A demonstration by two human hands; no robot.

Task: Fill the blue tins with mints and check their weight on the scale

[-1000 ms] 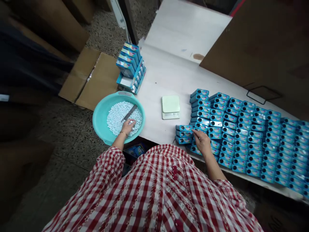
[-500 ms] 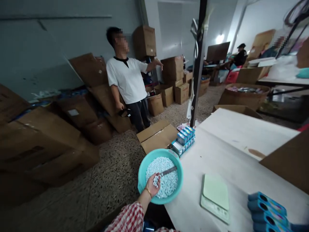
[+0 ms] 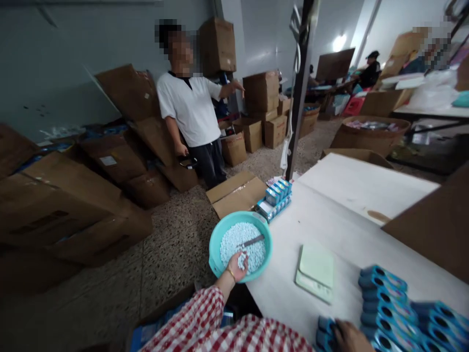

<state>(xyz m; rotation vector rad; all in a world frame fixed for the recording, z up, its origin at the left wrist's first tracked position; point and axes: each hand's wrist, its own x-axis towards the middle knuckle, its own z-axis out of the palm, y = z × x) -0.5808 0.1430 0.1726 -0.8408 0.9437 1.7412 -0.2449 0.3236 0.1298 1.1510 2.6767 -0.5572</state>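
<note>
My left hand [image 3: 238,265], palm up with curled fingers, cups a small heap of white pellets over the near side of a turquoise basin [image 3: 215,249]. Pale round pellets [image 3: 234,237] fill the basin, and a grey flat-handled tool [image 3: 253,240] lies on them. At the bottom edge my right hand [image 3: 350,336] touches or rests beside a small blue box [image 3: 324,335]; its fingers are dark and blurred. Rows of blue boxes with round openings [image 3: 383,298] stand to its right. A pale green scale [image 3: 315,271] lies on the table between my hands.
A white table [image 3: 326,220] bears a tray of small blue boxes [image 3: 276,195] beside a dark post [image 3: 298,98]. Brown cartons [image 3: 80,195] line the left. A person in a white shirt [image 3: 192,110] stands beyond the basin with an arm out; others sit farther back.
My view has tilted down, so more of the table's near edge shows. My right hand has come into view by the blue boxes. The left hand still cups pellets over the basin.
</note>
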